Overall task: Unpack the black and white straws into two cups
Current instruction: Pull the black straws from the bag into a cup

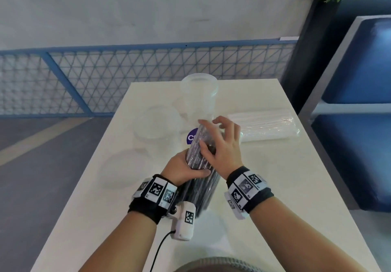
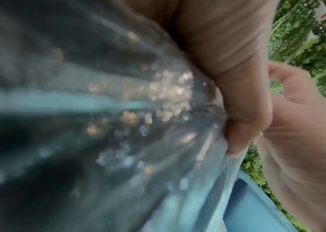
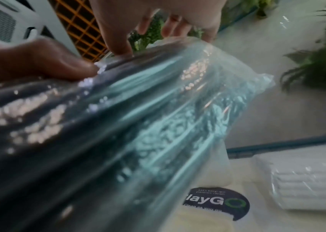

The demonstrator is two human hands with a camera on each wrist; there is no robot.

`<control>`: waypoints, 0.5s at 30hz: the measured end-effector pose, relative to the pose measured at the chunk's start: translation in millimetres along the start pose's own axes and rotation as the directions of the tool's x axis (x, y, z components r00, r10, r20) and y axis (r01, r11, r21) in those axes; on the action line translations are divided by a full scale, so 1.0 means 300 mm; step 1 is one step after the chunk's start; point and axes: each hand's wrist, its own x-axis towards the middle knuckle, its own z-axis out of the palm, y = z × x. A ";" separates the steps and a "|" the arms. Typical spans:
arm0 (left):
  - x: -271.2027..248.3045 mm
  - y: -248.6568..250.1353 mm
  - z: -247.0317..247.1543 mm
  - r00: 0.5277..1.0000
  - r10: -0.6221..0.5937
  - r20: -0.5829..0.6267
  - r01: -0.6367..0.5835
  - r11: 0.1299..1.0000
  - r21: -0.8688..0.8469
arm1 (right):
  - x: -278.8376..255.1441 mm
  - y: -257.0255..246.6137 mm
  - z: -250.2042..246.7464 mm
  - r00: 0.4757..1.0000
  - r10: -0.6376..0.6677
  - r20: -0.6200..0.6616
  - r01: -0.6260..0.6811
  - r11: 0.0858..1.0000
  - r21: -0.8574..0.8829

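Note:
A clear plastic pack of black straws (image 1: 201,178) stands tilted above the white table (image 1: 275,187), held in both hands. My left hand (image 1: 182,169) grips its middle, thumb across the front. My right hand (image 1: 220,142) curls over its upper end, thumb pressing on the wrap. In the right wrist view the thumb and fingers of my right hand (image 3: 102,58) pinch the crinkled top of the pack (image 3: 138,117). The left wrist view is blurred, filled by the pack (image 2: 98,109) and my left hand (image 2: 227,62). A sealed pack of white straws (image 1: 264,125) lies flat at the right.
A tall frosted cup (image 1: 198,94) stands at the far middle of the table and a wider clear cup (image 1: 156,123) to its left. A clear domed lid (image 1: 122,170) lies near the left edge. A round dark sticker (image 3: 217,202) is beneath the pack.

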 end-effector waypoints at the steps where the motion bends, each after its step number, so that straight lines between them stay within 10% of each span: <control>1: -0.001 -0.006 -0.008 1.000 -0.003 0.005 0.003 1.000 0.004 | 0.003 0.001 0.009 0.996 -0.092 0.013 0.092 0.995 -0.032; 8: 0.006 -0.046 -0.066 0.995 -0.031 0.099 0.027 0.999 0.038 | 0.060 0.041 -0.001 0.963 -0.146 0.227 0.150 0.989 0.000; 15: 0.004 -0.045 -0.081 0.994 -0.030 0.107 0.032 0.999 -0.012 | 0.071 0.010 -0.025 0.984 -0.063 0.169 0.046 0.994 0.103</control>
